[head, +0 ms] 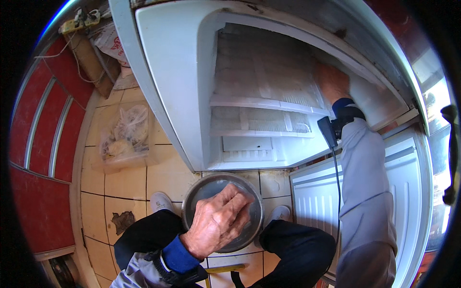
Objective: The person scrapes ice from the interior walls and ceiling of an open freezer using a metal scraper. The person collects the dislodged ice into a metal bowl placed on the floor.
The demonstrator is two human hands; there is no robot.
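My left hand [220, 217] hangs over a round metal basin [260, 208] of cloudy water on the floor between my feet. Its fingers are curled under, and whether they hold anything is hidden. My right hand [332, 80] reaches deep into an open white refrigerator or freezer cabinet [169, 72], near the inner right side of the upper shelf. That hand is blurred and its fingertips cannot be made out. Two white-edged shelves with ribbed, frosted-looking surfaces, an upper shelf [266, 102] and a lower shelf [259, 133], span the inside.
The ribbed appliance door [317, 205] stands open on the right. A clear plastic bin [124, 162] with bagged items sits on the tiles at left, before red cabinets [43, 212]. A crumpled dark scrap [123, 221] lies nearby. A black cable [338, 187] runs down from my right wrist.
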